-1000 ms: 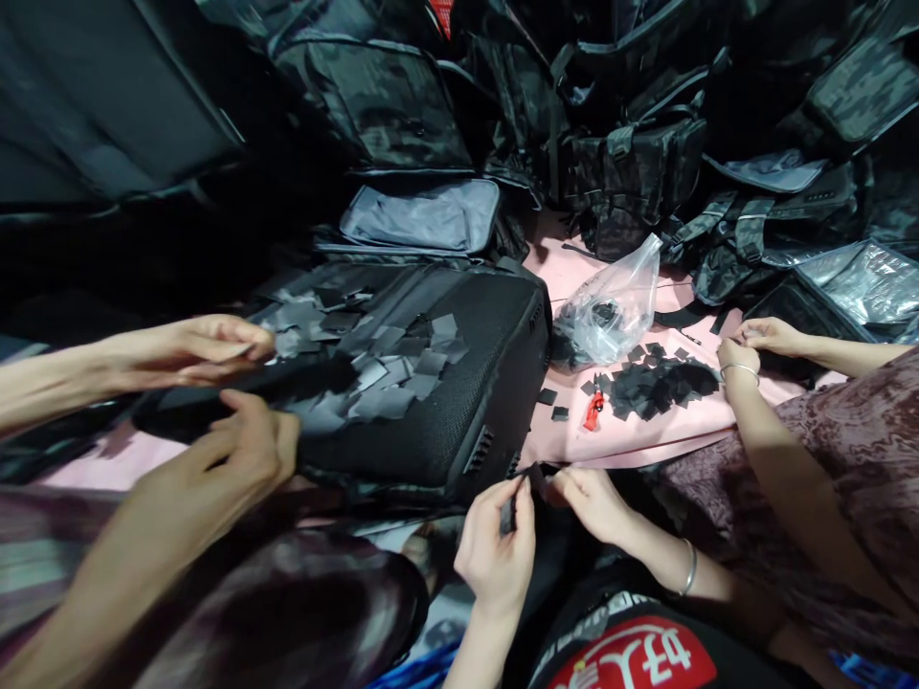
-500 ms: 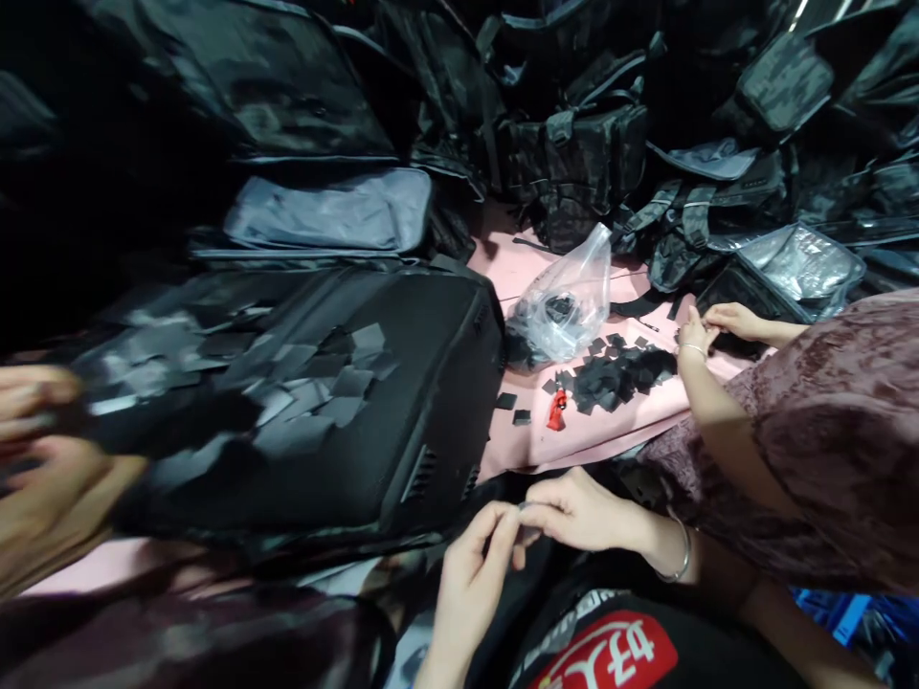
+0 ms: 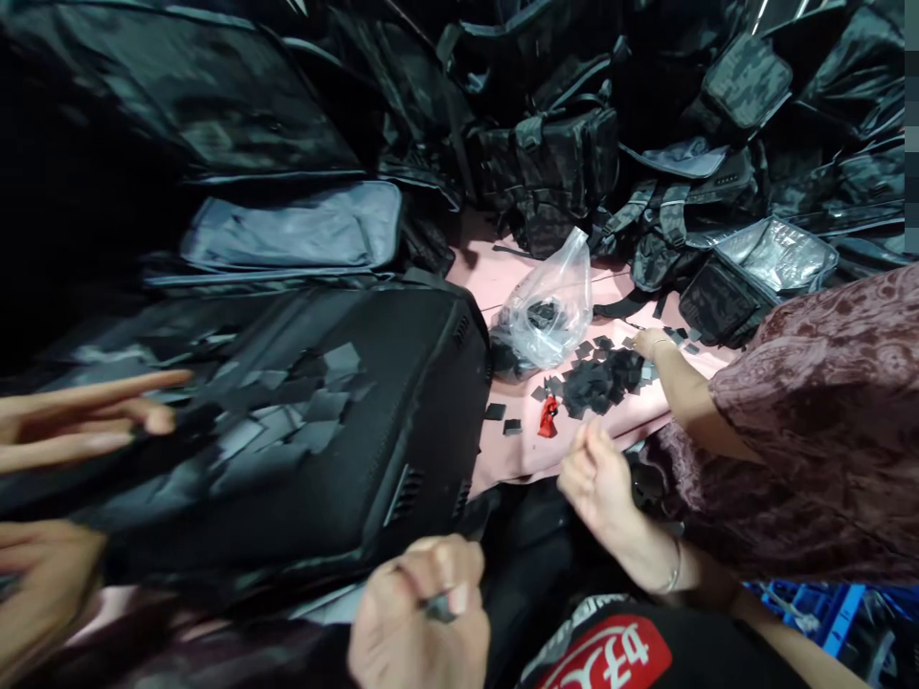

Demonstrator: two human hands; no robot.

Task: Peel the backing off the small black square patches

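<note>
My left hand [image 3: 420,617] is low in the middle, curled into a fist round a small dark strip whose grey end shows between the fingers. My right hand [image 3: 599,478], with a thin bracelet at the wrist, is raised apart from it with loosely bent, empty fingers. It is close to the edge of the pink sheet [image 3: 517,459]. Just beyond it lie a small red piece [image 3: 549,418] and a heap of black squares [image 3: 595,378]. A large black backpack [image 3: 373,421] strewn with grey squares lies to the left.
A clear plastic bag [image 3: 546,306] of dark pieces stands behind the heap. A co-worker's hand [image 3: 650,343] in a maroon sleeve touches the heap from the right. Another person's hands [image 3: 86,416] are at the backpack's left end. Camouflage bags [image 3: 560,163] are piled behind.
My hands were pinched together on a small dark piece; they have now separated. The left dropped into a fist, the right rose toward the pink sheet. The view swung left.
</note>
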